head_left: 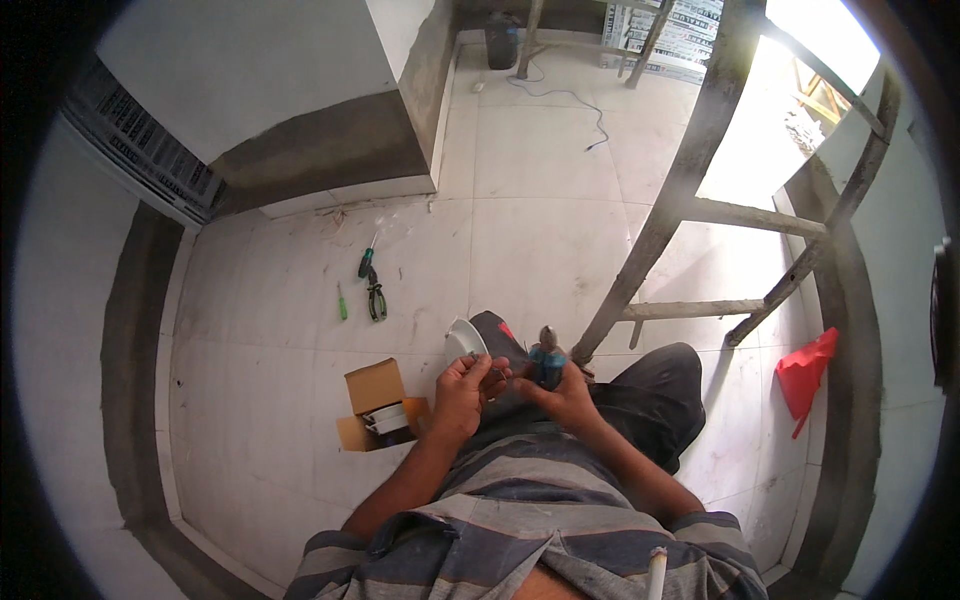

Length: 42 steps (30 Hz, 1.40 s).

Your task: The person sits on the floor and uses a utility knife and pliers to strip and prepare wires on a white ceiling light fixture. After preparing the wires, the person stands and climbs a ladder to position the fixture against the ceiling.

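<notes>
My left hand (pixel 465 390) is closed on a white round fitting (pixel 463 338), with small parts at the fingertips that are too small to make out. Just to its right, my right hand (pixel 559 393) grips blue-handled pliers (pixel 548 350), their metal head upward. An open cardboard box (pixel 373 385) with white fittings (pixel 388 418) inside sits left of my left hand. Further forward on the floor lie green-handled pliers (pixel 377 300), a green-black screwdriver (pixel 366 260) and a small green screwdriver (pixel 342 308).
A wooden ladder (pixel 652 245) stands at my right, near a red cloth (pixel 800 370) by the wall. At the back are a dark bucket (pixel 501 45), more wooden legs (pixel 528 40) and a blue cable (pixel 590 105). A wall corner (pixel 410 130) juts out ahead on the left.
</notes>
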### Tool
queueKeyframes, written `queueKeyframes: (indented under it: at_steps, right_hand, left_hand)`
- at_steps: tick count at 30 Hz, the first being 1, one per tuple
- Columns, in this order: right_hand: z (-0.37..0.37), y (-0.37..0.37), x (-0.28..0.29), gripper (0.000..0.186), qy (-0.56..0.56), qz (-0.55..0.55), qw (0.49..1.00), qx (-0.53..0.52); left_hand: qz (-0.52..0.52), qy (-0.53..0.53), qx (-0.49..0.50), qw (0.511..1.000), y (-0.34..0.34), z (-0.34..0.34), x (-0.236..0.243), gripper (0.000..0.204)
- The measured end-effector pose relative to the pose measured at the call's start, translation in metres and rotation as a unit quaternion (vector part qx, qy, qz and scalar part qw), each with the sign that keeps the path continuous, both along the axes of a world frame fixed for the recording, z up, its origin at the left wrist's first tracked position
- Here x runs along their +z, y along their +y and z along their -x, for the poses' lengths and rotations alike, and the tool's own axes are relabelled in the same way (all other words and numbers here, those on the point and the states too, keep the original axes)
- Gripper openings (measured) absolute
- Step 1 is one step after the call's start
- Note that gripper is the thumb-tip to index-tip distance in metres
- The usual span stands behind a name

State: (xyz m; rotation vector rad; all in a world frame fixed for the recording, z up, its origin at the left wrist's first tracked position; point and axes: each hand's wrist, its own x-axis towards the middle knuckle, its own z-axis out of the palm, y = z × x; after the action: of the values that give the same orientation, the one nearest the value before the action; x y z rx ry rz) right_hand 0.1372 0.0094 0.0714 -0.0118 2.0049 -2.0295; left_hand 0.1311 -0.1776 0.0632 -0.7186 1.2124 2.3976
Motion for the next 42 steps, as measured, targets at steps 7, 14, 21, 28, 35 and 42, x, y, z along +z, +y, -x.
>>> queueKeyframes:
  at_steps: [7, 14, 21, 28, 35, 42]
  right_hand:
    - [0.008, -0.005, -0.018, 0.032, 0.060, -0.052, 0.997, -0.014]
    - [0.023, 0.004, 0.022, 0.023, 0.004, -0.053, 0.998, 0.020]
    - [0.036, 0.010, 0.057, 0.021, -0.090, 0.112, 0.990, -0.001]
    - [0.041, 0.019, 0.080, 0.036, -0.139, 0.167, 0.974, -0.057]
    - [0.021, 0.056, 0.035, 0.043, -0.075, -0.060, 0.995, 0.002]
    - [0.014, 0.046, 0.080, 0.064, 0.040, -0.237, 0.969, 0.053]
  left_hand:
    - [0.060, 0.028, -0.032, 0.997, 0.016, 0.001, -0.001, 0.018]
    - [0.463, 0.371, -0.091, 0.800, -0.013, 0.004, 0.015, 0.020]
    - [0.413, 0.432, -0.156, 0.787, 0.001, 0.015, 0.041, 0.027]
    - [0.327, 0.454, -0.097, 0.823, 0.011, 0.030, 0.055, 0.019]
    - [0.291, 0.301, -0.069, 0.906, 0.016, 0.033, 0.062, 0.017]
    - [0.305, 0.274, -0.076, 0.909, 0.022, 0.035, 0.081, 0.014]
